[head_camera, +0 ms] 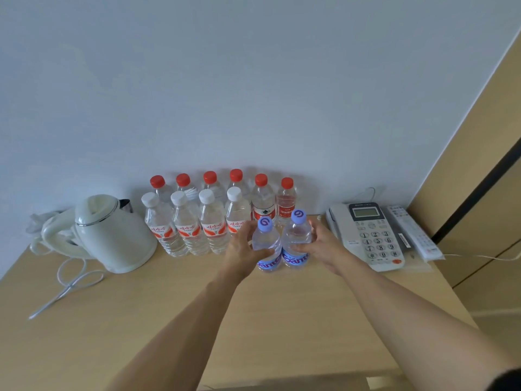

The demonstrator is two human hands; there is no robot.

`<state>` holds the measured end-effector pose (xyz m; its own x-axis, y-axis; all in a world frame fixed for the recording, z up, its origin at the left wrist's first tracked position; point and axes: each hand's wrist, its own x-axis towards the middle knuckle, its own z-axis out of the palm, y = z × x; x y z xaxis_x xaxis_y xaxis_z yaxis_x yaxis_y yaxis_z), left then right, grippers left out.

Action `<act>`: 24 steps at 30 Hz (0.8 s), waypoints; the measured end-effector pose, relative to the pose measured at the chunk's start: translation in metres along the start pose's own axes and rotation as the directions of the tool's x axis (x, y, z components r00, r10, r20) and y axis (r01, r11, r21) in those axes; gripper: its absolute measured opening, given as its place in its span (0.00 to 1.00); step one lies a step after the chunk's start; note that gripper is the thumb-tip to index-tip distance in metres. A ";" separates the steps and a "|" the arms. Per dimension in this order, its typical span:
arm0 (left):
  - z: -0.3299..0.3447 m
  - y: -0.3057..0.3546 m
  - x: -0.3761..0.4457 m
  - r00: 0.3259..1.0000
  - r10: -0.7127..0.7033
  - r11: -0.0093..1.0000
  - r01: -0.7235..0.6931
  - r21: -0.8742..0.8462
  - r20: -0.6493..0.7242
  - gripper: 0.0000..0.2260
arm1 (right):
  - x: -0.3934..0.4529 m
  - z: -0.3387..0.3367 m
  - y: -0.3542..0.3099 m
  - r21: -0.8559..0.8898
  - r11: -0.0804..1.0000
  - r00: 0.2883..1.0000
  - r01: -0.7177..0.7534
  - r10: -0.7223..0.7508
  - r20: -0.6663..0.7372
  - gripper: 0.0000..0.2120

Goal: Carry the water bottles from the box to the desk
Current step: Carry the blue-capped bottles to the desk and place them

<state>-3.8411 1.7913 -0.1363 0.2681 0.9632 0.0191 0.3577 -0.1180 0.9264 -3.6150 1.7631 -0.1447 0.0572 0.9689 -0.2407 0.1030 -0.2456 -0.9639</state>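
Head view: your two hands set a pair of purple-capped bottles down at centre frame.

Your left hand (244, 247) wraps one purple-capped bottle (266, 244) and your right hand (318, 244) wraps the other purple-capped bottle (296, 238); both stand upright, touching each other, low on the tabletop (158, 314) or just at it. Watch your knuckles: the white-capped bottles (197, 224) stand just beside your left hand, the red-capped bottles (222, 179) crowd behind, and a careless release or outward sweep could likely topple a row. The telephone (366, 235) sits near your right hand, with a remote control (413, 231) beyond it. The kettle (112, 235) and its cord (70, 280) fill the left. Open room lies toward the bottom of the frame; withdraw that way.
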 end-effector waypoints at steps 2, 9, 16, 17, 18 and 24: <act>0.000 0.000 0.001 1.000 -0.010 1.000 0.010 0.013 -0.011 0.27 | 0.003 0.000 0.000 -0.003 1.000 1.000 -0.008 0.008 0.011 0.30; 0.002 0.007 0.002 0.999 -0.038 0.995 0.036 0.095 0.014 0.25 | 0.010 -0.005 -0.002 -0.034 0.999 0.999 -0.007 0.009 0.043 0.30; -0.002 0.032 -0.001 0.987 0.151 0.891 -0.112 0.441 -0.053 0.32 | 0.011 -0.009 0.000 -0.156 0.987 0.999 0.029 -0.022 0.048 0.34; -0.003 0.038 0.000 0.976 0.207 0.845 -0.146 0.514 -0.064 0.32 | 0.010 -0.010 0.001 -0.170 0.984 0.998 0.043 -0.035 0.047 0.34; -0.003 0.045 0.002 0.966 0.250 0.804 -0.168 0.570 -0.068 0.30 | 0.010 -0.010 0.001 -0.185 0.981 0.998 0.054 -0.047 0.041 0.33; -0.005 0.068 0.016 0.970 0.244 0.709 -0.182 0.681 0.005 0.20 | -0.001 -0.007 -0.012 -0.316 0.929 0.976 0.194 -0.215 -0.030 0.30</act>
<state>-3.8163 1.8001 -0.0709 0.3516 0.9041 0.2430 0.8144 -0.4234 0.3968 -3.6096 1.7652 -0.1327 0.0634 0.9977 -0.0248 0.4204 -0.0493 -0.9060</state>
